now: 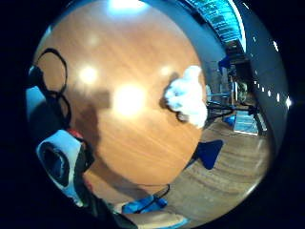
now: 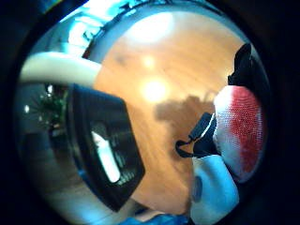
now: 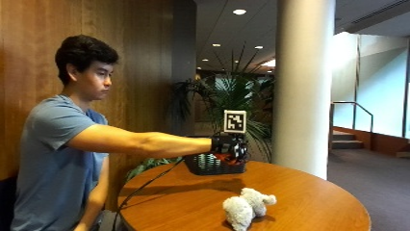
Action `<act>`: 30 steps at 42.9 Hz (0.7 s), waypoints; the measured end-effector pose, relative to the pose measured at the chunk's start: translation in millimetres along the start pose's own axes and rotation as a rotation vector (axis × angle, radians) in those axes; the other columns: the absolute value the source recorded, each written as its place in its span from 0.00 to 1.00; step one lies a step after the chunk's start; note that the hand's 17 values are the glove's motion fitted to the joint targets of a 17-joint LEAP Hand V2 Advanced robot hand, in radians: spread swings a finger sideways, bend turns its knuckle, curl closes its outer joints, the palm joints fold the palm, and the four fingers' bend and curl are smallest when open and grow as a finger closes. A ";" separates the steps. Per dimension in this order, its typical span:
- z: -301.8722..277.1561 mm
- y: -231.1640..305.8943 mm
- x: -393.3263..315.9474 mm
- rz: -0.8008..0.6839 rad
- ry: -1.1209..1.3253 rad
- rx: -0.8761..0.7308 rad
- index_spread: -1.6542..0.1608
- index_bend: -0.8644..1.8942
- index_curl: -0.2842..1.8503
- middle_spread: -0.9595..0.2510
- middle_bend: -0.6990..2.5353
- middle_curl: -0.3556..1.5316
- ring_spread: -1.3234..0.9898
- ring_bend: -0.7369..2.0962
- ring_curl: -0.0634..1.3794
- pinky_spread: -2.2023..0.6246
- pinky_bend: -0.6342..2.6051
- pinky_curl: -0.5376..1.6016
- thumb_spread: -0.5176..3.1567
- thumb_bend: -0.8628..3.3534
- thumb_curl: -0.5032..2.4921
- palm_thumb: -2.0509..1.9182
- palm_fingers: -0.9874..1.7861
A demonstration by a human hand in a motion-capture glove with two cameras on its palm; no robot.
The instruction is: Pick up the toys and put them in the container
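Outside view first: a person is sitting at a round wooden worktop [image 3: 307, 197] and stretching the gloved right hand [image 3: 229, 148] straight out, so it's hanging in the air right in front of a dark woven basket [image 3: 214, 164] that's sitting toward the far edge. A fluffy white plush toy [image 3: 247, 206] is lying near the edge closest to the camera, well apart from both the hand and the basket. I honestly can't tell from here whether the grip is curled or relaxed, or whether anything's in it; there's a bit of red at the hand but I can't say what that is.

Little finger side palm view: the camera is looking down on bare worktop, with the white toy lying near the worktop's edge, nowhere near the palm. The hand's shadow is falling on the wood.

Thumb side palm view: the dark basket is showing up close beside the hand, near the worktop's rim. There's something pale inside it, but I can't make out if that's a toy. The glove parts showing here aren't telling me the grip state either.

So my read on progress: the white toy is definitely still waiting to be picked up and dropped in the basket. Whether anything's already in there, can't say.
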State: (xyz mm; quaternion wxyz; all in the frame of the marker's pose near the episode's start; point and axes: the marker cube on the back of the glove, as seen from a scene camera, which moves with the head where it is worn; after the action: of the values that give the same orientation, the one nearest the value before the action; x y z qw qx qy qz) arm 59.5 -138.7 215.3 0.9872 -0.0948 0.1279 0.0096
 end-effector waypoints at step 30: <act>-224.0 68.8 -155.7 -0.199 -0.159 0.332 0.72 0.44 0.53 0.47 0.50 0.59 0.42 0.75 0.43 0.63 0.54 0.46 0.32 0.22 0.46 0.68 0.74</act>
State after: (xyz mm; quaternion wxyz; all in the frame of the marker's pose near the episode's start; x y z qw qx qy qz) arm -150.2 -112.8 29.5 0.9924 0.0580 0.0396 -0.1015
